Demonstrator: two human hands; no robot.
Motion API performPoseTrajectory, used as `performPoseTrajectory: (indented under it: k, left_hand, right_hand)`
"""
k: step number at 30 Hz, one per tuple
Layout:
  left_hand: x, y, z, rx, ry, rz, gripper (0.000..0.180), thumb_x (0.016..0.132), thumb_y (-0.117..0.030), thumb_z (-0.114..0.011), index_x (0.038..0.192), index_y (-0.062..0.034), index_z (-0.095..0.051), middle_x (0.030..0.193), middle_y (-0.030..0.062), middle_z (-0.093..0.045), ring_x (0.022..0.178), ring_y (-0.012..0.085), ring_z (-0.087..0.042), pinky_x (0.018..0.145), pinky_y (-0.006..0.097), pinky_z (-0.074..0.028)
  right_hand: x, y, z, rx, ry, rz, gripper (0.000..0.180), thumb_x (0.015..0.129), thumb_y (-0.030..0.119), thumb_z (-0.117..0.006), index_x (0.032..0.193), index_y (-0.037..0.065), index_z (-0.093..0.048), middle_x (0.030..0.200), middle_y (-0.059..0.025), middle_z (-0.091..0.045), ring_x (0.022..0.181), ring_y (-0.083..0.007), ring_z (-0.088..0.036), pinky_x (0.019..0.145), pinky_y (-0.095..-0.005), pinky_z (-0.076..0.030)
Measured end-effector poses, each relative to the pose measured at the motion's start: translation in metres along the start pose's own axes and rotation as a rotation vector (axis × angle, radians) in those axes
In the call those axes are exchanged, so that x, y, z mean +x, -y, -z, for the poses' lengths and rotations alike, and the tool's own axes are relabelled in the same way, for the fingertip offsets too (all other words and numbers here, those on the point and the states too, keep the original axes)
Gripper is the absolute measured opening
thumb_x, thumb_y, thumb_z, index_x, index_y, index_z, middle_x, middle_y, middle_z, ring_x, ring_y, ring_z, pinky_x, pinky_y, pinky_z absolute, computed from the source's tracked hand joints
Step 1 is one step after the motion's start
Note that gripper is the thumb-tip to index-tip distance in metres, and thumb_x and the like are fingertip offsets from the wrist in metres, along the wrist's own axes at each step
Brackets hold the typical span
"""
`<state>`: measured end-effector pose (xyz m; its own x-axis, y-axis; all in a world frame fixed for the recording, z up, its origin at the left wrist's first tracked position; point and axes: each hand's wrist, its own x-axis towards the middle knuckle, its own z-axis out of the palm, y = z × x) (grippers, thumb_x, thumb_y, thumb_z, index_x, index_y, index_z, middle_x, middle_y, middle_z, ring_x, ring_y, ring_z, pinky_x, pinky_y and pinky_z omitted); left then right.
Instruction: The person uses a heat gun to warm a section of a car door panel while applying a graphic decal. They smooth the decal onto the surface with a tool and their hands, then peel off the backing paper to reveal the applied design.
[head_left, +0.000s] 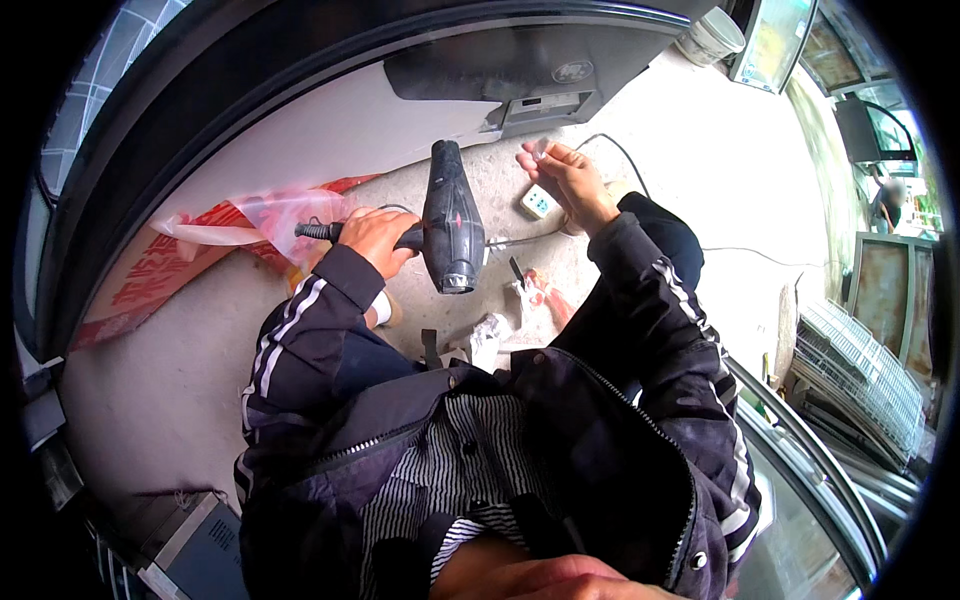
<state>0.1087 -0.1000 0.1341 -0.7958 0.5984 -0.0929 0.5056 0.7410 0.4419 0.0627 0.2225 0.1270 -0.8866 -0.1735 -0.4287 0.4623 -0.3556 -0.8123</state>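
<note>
Grey box: near left, at the edge of the floor (160, 400), its corner cut off by the dark rim of the view
Curved frame: near right, a metal-edged arc (815, 455) beside the person's right sleeve
Floor scraps: between the 2 knees, a crumpled white piece (488, 340) and, just right and far of it, a red plastic scrap (550, 293)
Left hand (372, 240): wrapped around the handle of the hair dryer
Hair dryer (450, 220): raised between the 2 hands, left of the right hand; its black barrel runs near to far, the tapering end on the far side
Handling: probably fairly light but weighted toward the barrel, stiff, with a smooth plastic shell that might slip; best taken by the handle, clear of the outlet end, which could be hot
Right hand (580, 185): fingertips pinched on what looks like a small pale scrap (541, 148), perhaps thin and soft; a light hold by its edge would suit
Socket block (537, 202): white, on the floor, near side of the right hand
Plastic sheeting (285, 215): red and clear, left of the left hand
Panel (340, 125): large, pale with a dark rim, far side of both hands
Bucket (712, 38): white, far right
</note>
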Motion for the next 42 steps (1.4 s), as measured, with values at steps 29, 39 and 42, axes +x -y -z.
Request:
performPoseTrajectory:
  k: [29,39,42]
  left_hand:
    - [0.026,0.007,-0.008,0.028,-0.094,-0.086,0.044,0.070,-0.013,-0.074,0.111,-0.0096,-0.062,0.098,0.0087,-0.067,0.098,0.0266,-0.062,0.100,0.044,-0.038]
    - [0.027,0.008,-0.010,0.031,-0.135,-0.097,0.045,0.069,-0.013,-0.075,0.112,-0.0090,-0.061,0.098,0.0086,-0.066,0.095,0.0268,-0.061,0.100,0.045,-0.038]
    - [0.028,0.009,-0.012,0.036,-0.135,-0.097,0.046,0.069,-0.014,-0.075,0.112,-0.0093,-0.061,0.098,0.0081,-0.067,0.094,0.0265,-0.061,0.100,0.045,-0.038]
  right_hand:
    - [0.055,-0.005,0.033,0.242,0.016,-0.066,0.016,0.083,0.021,-0.043,0.069,0.015,-0.040,0.061,0.0047,-0.030,0.051,-0.0099,-0.025,0.050,-0.0272,-0.022]
    - [0.039,0.009,0.003,-0.061,0.050,-0.033,0.043,0.102,0.034,-0.044,0.128,0.002,-0.058,0.114,-0.0102,-0.064,0.100,-0.0160,-0.062,0.084,-0.0242,-0.048]
    - [0.043,0.005,0.012,-0.008,0.053,-0.002,0.029,0.099,0.012,-0.052,0.125,0.000,-0.057,0.118,-0.0118,-0.063,0.110,-0.0192,-0.062,0.104,-0.0337,-0.045]
